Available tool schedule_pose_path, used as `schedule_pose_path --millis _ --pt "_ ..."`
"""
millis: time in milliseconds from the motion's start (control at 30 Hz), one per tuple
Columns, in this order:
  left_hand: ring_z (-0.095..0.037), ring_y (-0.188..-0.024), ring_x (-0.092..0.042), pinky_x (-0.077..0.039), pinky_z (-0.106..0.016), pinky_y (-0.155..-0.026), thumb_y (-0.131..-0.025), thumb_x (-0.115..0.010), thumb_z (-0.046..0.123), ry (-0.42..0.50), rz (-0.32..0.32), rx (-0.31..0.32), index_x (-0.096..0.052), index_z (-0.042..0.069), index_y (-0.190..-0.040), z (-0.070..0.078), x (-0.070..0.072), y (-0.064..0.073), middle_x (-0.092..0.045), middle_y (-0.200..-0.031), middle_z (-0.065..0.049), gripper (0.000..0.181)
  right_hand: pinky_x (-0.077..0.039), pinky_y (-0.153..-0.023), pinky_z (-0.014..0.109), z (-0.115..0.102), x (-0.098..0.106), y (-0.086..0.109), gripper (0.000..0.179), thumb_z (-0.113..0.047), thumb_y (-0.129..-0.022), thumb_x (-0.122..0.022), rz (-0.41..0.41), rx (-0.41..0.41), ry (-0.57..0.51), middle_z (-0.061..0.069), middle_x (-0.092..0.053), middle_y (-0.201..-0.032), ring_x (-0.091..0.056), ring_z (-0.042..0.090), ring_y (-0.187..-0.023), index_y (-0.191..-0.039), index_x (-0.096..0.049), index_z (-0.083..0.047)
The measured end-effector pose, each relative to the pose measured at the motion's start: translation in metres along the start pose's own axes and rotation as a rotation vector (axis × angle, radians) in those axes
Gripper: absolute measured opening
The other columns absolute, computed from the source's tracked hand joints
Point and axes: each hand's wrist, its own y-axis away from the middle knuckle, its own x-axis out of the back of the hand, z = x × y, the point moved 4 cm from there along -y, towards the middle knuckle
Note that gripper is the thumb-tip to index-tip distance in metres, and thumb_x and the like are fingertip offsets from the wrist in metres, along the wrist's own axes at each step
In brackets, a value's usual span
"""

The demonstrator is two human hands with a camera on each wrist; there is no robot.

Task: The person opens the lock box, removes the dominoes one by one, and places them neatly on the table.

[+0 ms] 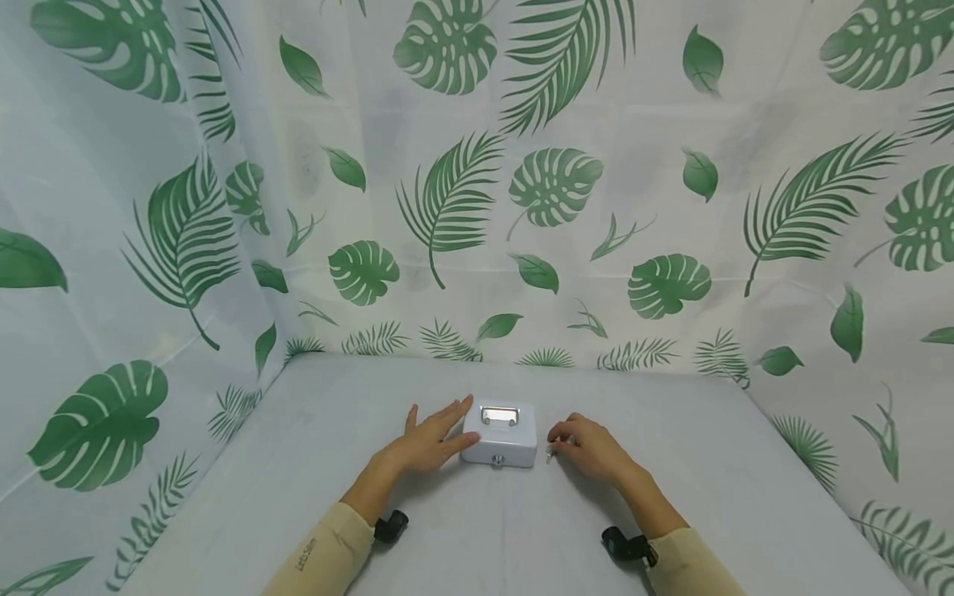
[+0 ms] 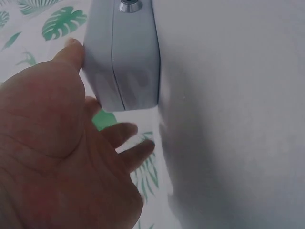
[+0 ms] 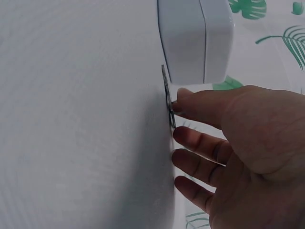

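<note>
A small white cash box [image 1: 499, 447] sits on the table, with a metal handle on its lid and a round lock on its front. My left hand [image 1: 431, 440] rests at the box's left side with fingers spread and fairly straight, the thumb on the lid's edge. In the left wrist view, that thumb also touches the box [image 2: 136, 62]. Just right of the box, my right hand [image 1: 592, 447] pinches small metal keys [image 3: 167, 90] between thumb and index finger, low against the table. The other right fingers are bent near the tabletop.
The table [image 1: 462, 538] wears a plain white cover. Curtains [image 1: 477, 306] printed with green leaves stand behind and at both sides. Dark wrist cameras [image 1: 626, 546] are strapped to both forearms.
</note>
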Motion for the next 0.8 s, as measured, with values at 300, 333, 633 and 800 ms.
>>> schedule_pose_path --millis 300,333,633,800 --pt "-0.023 -0.161 -0.022 -0.022 -0.048 -0.130 -0.105 -0.044 0.063 0.207 -0.065 -0.021 -0.015 0.025 -0.169 -0.0023 -0.0036 -0.0032 -0.019 -0.174 0.003 0.080 -0.047 -0.070 0.031 0.0004 -0.0007 -0.0020 0.004 -0.013 -0.097 -0.071 -0.011 -0.058 -0.001 -0.001 -0.063 -0.098 -0.055 0.014 -0.081 -0.100 -0.072 -0.015" --pt "-0.022 -0.161 -0.022 -0.022 -0.047 -0.130 -0.105 -0.044 0.063 0.211 -0.065 -0.020 -0.015 0.026 -0.169 -0.0022 -0.0034 -0.0030 -0.019 -0.174 0.004 0.080 -0.047 -0.071 0.031 0.0004 -0.0006 -0.0020 0.004 -0.012 -0.097 -0.071 -0.012 -0.070 0.000 -0.001 -0.063 -0.098 -0.055 0.014 -0.082 -0.099 -0.072 -0.016" --pt "-0.023 -0.161 -0.022 -0.022 -0.048 -0.130 -0.104 -0.045 0.064 0.216 -0.069 -0.015 -0.016 0.028 -0.168 -0.0022 -0.0033 -0.0021 -0.020 -0.174 0.004 0.079 -0.048 -0.074 0.035 0.0016 -0.0029 -0.0015 0.009 -0.006 -0.099 -0.066 -0.026 -0.095 -0.027 0.000 -0.064 -0.097 -0.055 0.015 -0.085 -0.099 -0.071 -0.014" --pt "-0.022 -0.161 -0.022 -0.022 -0.048 -0.130 -0.104 -0.044 0.065 0.210 -0.074 -0.016 -0.015 0.029 -0.168 -0.0023 -0.0042 -0.0013 -0.019 -0.174 0.005 0.079 -0.049 -0.077 0.034 0.0027 -0.0047 -0.0009 0.010 -0.003 -0.097 -0.067 -0.022 -0.085 -0.084 0.001 -0.063 -0.098 -0.056 0.015 -0.086 -0.098 -0.070 -0.013"
